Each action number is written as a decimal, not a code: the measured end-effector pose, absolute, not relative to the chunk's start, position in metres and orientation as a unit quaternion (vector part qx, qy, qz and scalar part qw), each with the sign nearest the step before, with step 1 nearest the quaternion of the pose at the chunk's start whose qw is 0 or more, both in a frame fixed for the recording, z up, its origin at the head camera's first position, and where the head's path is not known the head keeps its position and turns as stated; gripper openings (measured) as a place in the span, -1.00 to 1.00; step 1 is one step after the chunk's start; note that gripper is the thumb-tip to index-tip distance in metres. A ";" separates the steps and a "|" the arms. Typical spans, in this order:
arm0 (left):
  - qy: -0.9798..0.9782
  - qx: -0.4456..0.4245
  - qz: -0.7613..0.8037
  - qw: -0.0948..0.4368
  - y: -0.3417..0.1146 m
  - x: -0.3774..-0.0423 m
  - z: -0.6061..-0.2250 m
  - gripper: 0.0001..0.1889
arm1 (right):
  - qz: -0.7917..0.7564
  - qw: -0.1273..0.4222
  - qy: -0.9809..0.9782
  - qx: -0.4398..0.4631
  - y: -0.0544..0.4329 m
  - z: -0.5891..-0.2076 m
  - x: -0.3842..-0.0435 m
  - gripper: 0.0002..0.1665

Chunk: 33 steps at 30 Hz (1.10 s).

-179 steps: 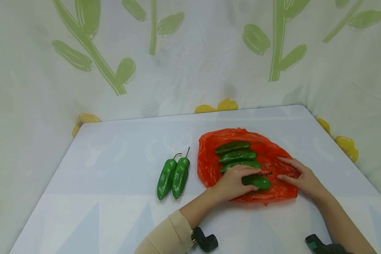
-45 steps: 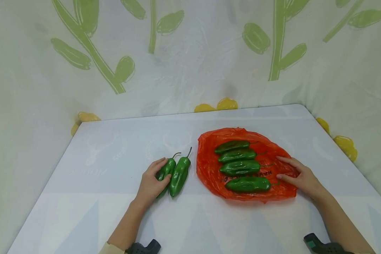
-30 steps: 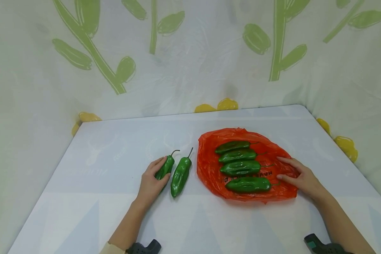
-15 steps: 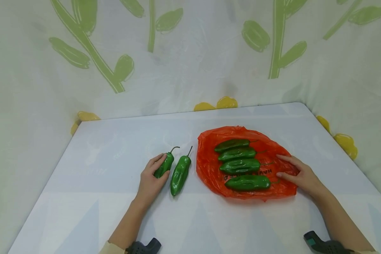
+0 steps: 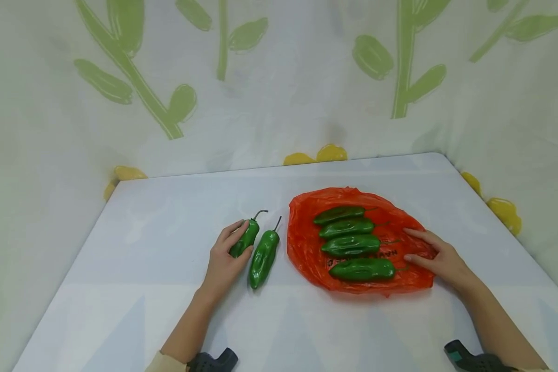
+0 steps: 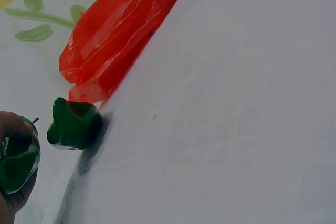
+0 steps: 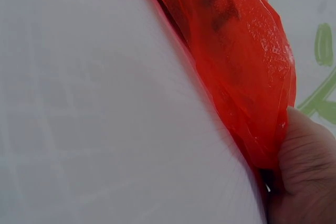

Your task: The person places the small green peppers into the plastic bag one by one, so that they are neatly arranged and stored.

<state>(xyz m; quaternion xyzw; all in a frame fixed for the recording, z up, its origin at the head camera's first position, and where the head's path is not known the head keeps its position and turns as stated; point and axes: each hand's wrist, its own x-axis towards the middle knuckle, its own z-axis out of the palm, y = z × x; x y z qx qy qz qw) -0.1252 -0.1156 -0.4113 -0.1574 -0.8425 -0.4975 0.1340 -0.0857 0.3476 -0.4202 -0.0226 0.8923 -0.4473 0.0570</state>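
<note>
My left hand (image 5: pixel 225 258) grips a green chili pepper (image 5: pixel 247 237), fingers on one side and thumb on the other. In the left wrist view this held pepper (image 6: pixel 18 163) appears raised off the table; its lower end is hidden by the hand in the head view. Just to its right a second green pepper (image 5: pixel 264 258) lies on the table, stem pointing away. Farther right is a flattened red plastic bag (image 5: pixel 307 268) with several green peppers (image 5: pixel 351 246) lying in a row on it. My right hand (image 5: pixel 446 261) holds the bag's right edge, thumb and index finger over the rim.
The pale table (image 5: pixel 167 232) ends at a back edge against a cloth (image 5: pixel 279 103) printed with green leaves and yellow flowers. A dark device sits on the left wrist (image 5: pixel 214 360) and another on the right wrist (image 5: pixel 479 359).
Earlier my left hand was at the lowest pepper on the bag. It moved left, took the leftmost table pepper, and has shifted it away from its neighbour and slightly up. The right hand stays put.
</note>
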 end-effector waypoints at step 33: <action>-0.822 -0.219 -0.516 0.098 -0.065 -0.139 -0.387 -0.42 | -0.447 0.057 0.892 -0.020 0.347 -0.421 -0.086 -0.24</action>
